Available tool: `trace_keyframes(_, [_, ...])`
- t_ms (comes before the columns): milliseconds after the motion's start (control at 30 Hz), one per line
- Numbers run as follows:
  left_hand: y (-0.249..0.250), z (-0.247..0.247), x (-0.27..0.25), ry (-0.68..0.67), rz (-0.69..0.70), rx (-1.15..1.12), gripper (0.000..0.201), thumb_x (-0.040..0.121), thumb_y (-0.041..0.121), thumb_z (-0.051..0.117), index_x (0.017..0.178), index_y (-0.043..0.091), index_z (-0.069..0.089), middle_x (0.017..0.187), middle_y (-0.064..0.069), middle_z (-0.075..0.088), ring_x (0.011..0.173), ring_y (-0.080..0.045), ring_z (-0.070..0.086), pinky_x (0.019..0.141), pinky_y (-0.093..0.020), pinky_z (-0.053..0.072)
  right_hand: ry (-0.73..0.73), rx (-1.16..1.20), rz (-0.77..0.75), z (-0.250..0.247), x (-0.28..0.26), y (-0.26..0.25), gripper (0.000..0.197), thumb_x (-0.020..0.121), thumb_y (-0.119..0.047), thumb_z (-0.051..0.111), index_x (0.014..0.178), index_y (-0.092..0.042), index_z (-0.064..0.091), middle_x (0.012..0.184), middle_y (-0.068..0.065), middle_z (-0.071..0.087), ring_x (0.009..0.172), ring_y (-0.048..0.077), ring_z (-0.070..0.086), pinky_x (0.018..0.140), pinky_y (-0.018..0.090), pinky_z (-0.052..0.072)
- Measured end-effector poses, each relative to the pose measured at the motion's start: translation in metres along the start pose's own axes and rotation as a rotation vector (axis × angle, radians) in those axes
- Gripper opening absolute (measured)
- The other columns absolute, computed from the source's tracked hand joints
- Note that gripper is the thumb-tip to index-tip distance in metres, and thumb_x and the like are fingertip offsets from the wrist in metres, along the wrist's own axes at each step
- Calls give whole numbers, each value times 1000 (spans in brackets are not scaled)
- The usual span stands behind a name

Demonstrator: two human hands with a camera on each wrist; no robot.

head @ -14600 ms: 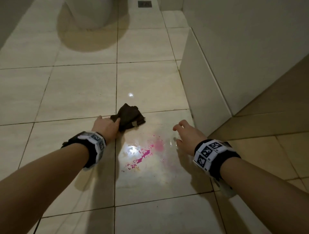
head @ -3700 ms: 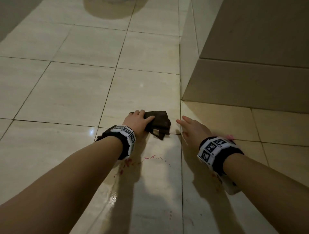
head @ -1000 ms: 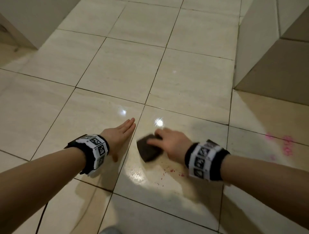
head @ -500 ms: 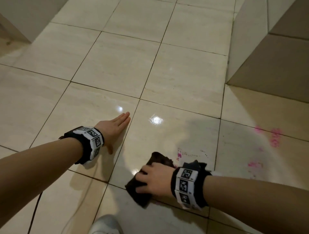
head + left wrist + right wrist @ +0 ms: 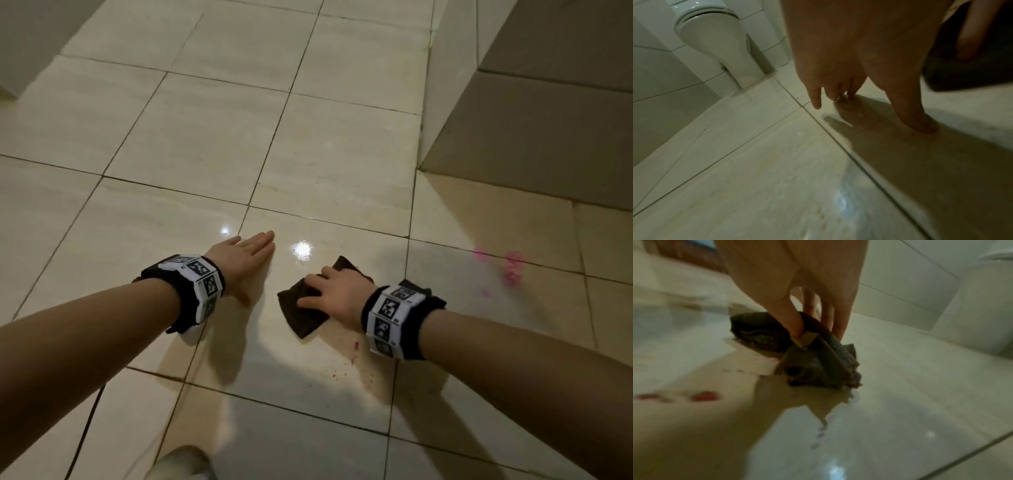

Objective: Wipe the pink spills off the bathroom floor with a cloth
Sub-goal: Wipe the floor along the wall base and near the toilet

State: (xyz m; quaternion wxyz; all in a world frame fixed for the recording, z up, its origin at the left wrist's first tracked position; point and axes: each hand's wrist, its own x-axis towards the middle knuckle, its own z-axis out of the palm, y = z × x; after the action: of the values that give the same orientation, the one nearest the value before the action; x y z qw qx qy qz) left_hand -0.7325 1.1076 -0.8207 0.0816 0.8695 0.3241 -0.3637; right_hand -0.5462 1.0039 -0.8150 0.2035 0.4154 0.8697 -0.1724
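The right hand (image 5: 337,295) presses a dark brown cloth (image 5: 301,313) flat against the glossy beige floor tile (image 5: 191,144), its fingers spread and slightly curled over the folded fabric and its thumb tucked against the cloth's edge in the right wrist view. Small pink specks (image 5: 354,346) lie on the tile just beside that wrist, and a larger pink spill (image 5: 512,267) sits well apart to the right, near the tiled wall base (image 5: 534,137). The left hand (image 5: 241,258) rests flat on the floor, fingers straight, holding nothing. A toilet (image 5: 715,40) stands beyond it.
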Motion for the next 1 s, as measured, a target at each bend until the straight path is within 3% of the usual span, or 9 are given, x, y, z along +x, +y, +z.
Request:
trace_keyframes(167, [22, -10, 7, 7, 78, 26, 118, 74, 50, 72, 150, 14, -11, 157, 0, -20, 146, -11, -8, 118, -31, 4, -93, -30, -267, 50, -52, -31, 49, 88, -14, 60, 133, -27, 47, 135, 7, 39, 113, 31, 44, 84, 45, 48])
trace_keyframes(300, [41, -12, 10, -8, 107, 49, 120, 74, 49, 73, 150, 11, -12, 156, -2, -22, 145, -11, -10, 119, -33, 2, -247, 6, -254, 61, -82, -29, 37, 86, -13, 61, 121, -28, 57, 126, 5, 43, 106, 30, 44, 76, 43, 50])
trace_keyframes(367, [46, -12, 11, -18, 87, 46, 124, 71, 49, 75, 149, 10, -14, 156, -2, -22, 145, -12, -11, 119, -34, 2, -235, 153, -161, 46, -86, -18, 34, 87, -15, 59, 119, -28, 58, 122, 2, 44, 107, 27, 44, 80, 40, 48])
trace_keyframes(467, [48, -13, 12, -23, 74, 25, 128, 69, 47, 78, 149, 11, -16, 156, -2, -23, 145, -13, -12, 119, -33, 4, 54, 396, 154, 6, -81, 16, 32, 90, -21, 53, 122, -26, 55, 123, 1, 47, 113, 23, 47, 89, 35, 45])
trace_keyframes(533, [48, -11, 13, -22, 67, 1, 129, 68, 45, 79, 149, 11, -16, 156, -2, -23, 145, -13, -11, 119, -32, 4, 150, 338, 285, -17, -68, 41, 42, 89, -14, 54, 128, -28, 51, 128, 2, 43, 115, 22, 44, 91, 35, 43])
trace_keyframes(667, [48, -7, 17, -4, 68, -4, 132, 65, 43, 82, 149, 10, -16, 156, -4, -23, 146, -14, -9, 118, -29, 7, 176, 310, 467, -35, -37, 76, 54, 86, -4, 51, 134, -27, 44, 130, 7, 39, 116, 27, 42, 91, 39, 44])
trace_keyframes(767, [46, -5, 20, 7, 73, -15, 133, 65, 42, 82, 149, 9, -15, 156, -3, -24, 146, -13, -9, 117, -28, 8, 97, 379, 584, -20, -18, 84, 59, 91, -15, 51, 144, -33, 31, 135, 9, 32, 121, 30, 39, 93, 39, 44])
trace_keyframes(867, [43, -2, 22, 22, 83, -27, 132, 65, 41, 82, 149, 10, -15, 155, -2, -24, 146, -13, -9, 117, -28, 11, 19, 301, 560, -8, -11, 79, 62, 94, -21, 47, 147, -36, 20, 141, 10, 25, 127, 30, 32, 91, 37, 42])
trace_keyframes(1000, [41, -1, 21, 23, 103, -32, 134, 64, 42, 83, 149, 10, -16, 155, -3, -25, 146, -13, -9, 118, -27, 12, -6, 151, 335, 2, -26, 66, 55, 93, -19, 47, 144, -31, 30, 141, 12, 28, 124, 32, 34, 90, 40, 41])
